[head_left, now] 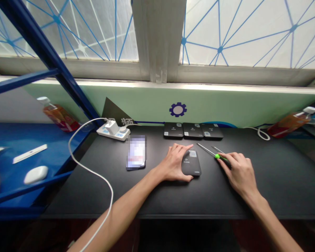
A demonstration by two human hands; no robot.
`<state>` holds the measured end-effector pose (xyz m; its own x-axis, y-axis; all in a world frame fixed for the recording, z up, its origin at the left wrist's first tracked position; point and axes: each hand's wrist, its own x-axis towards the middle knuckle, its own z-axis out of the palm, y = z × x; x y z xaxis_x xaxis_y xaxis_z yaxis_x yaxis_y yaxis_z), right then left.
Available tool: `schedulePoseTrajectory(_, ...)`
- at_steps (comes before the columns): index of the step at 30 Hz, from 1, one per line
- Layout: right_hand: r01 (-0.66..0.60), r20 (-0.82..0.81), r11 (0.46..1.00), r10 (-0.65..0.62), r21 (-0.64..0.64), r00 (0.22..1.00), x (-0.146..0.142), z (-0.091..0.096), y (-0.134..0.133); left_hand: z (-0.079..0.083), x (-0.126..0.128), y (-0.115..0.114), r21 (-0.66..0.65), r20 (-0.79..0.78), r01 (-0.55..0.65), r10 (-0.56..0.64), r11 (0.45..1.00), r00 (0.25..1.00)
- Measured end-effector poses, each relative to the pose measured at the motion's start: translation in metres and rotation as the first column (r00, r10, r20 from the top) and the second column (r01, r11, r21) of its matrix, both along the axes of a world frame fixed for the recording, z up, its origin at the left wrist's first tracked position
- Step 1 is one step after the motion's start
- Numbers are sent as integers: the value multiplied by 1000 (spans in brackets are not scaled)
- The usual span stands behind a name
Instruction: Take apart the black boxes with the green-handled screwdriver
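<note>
Bright daylight from behind the worktop, dim foreground, wide-angle warp at the edges.

Light pours through the frosted window (252, 31) above and beyond the hands, washing its panes nearly white with mild glare. The black worktop (278, 182) takes a soft, even sheen; the left hand (174, 162) and right hand (238, 171) cast only faint, short shadows toward the viewer. Below the hands the front edge sinks into near-black. The sill bows and the blue shelf frame (42, 49) to the far left leans, stretched by lens distortion. The phone (136, 156) left of the hands has a pixelated screen. Focus is otherwise fairly sharp, softening at the corners.
</note>
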<state>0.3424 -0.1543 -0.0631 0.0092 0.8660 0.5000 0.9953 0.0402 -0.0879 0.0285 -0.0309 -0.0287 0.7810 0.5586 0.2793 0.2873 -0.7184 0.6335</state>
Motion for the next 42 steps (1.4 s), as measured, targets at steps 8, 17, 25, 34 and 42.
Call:
schedulePoseTrajectory(8, 23, 23, 1000, -23, 18, 999, -8, -4, -2, -3, 1, 0, 1, -10, -10, 10, 1000, 1000)
schedulePoseTrajectory(17, 27, -48, 999, -25, 40, 999, -7, -8, -4, 1, -1, -2, -7, 60, 1, -1, 1000, 998)
schedulePoseTrajectory(25, 25, -49, 998, -23, 54, 999, -11, -4, -4, 15, 5, -9, 96, 386, -529, 458, 843, 800)
schedulePoseTrajectory(34, 24, -64, 999, -21, 40, 998, -13, 0, -3, 16, -2, -1, -146, 401, -585, 588, 798, 702)
schedulePoseTrajectory(42, 24, -105, 1000, -22, 20, 994, -13, 2, -5, 15, 3, -6, 6, 435, -428, 382, 904, 815)
